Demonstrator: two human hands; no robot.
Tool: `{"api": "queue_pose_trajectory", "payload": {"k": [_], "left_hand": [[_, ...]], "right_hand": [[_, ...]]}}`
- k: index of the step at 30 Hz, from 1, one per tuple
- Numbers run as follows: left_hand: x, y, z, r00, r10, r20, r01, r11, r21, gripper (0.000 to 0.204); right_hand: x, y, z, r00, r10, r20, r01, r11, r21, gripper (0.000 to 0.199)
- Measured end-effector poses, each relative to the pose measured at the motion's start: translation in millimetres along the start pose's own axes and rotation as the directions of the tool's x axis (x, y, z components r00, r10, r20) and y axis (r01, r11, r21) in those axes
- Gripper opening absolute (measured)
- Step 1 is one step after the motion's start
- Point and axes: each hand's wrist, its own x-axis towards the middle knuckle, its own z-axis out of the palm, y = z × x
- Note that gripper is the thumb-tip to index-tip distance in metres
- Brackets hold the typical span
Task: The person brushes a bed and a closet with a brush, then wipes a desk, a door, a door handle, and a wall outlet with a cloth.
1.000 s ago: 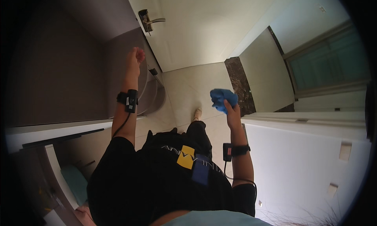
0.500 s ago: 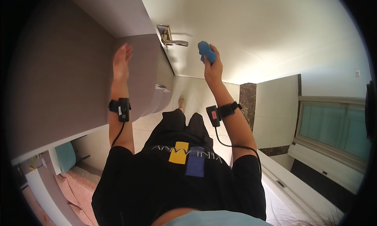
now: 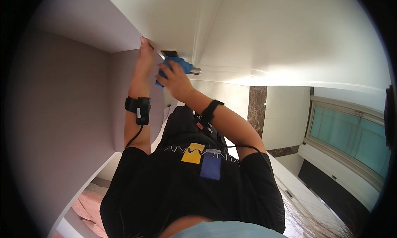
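The right arm (image 3: 231,120) angles inward, right hand (image 3: 178,81) gripping one blue cloth (image 3: 185,66) — bunched in that grip against one door handle (image 3: 195,71), whose tip juts just right. The left arm (image 3: 137,134) reaches straight, left hand (image 3: 144,60) beside one white door (image 3: 256,31) — whether that grip is closed, I cannot tell.

White door (image 3: 264,31): softly bright, glare along lower edge.
Door handle (image 3: 196,71): small metallic glint.
Grey-brown panel (image 3: 62,101): dim, in shade.
Black shirt (image 3: 165,196): little fold detail.
Window (image 3: 347,134): muted, tilted by distortion.
Picture rim: black vignette, straight edges bending.
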Motion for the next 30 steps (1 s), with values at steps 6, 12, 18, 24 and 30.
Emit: {"api": "queue_pose_trajectory", "payload": {"k": [6,12,18,24,30], "left_hand": [[21.3,3.0,28.7,0.992,0.091,0.090,-0.098,0.992,0.079,0.081],[28.8,3.0,29.5,0.991,0.101,0.085,-0.108,0.990,0.088,0.078],[41.7,0.3,16.3,0.997,0.057,0.056,-0.063,0.992,0.111,0.071],[46.4,13.1,35.2,0.998,0.025,0.057,-0.035,0.980,0.195,0.066],[36.3,-6.1,20.9,0.998,0.057,-0.019,-0.048,0.947,0.317,0.049]], "right_hand": [[-24.1,48.9,-16.2,0.989,-0.130,0.072,0.138,0.983,-0.123,0.021],[-46.2,81.9,-50.7,0.999,0.012,0.051,-0.012,1.000,-0.009,0.020],[-42.3,91.0,-70.7,0.916,0.386,-0.111,-0.344,0.897,0.277,0.028],[19.2,86.0,-85.0,0.971,-0.090,-0.220,0.123,0.983,0.139,0.031],[19.1,91.3,-53.4,0.999,-0.042,-0.001,0.041,0.991,0.124,0.025]]}}
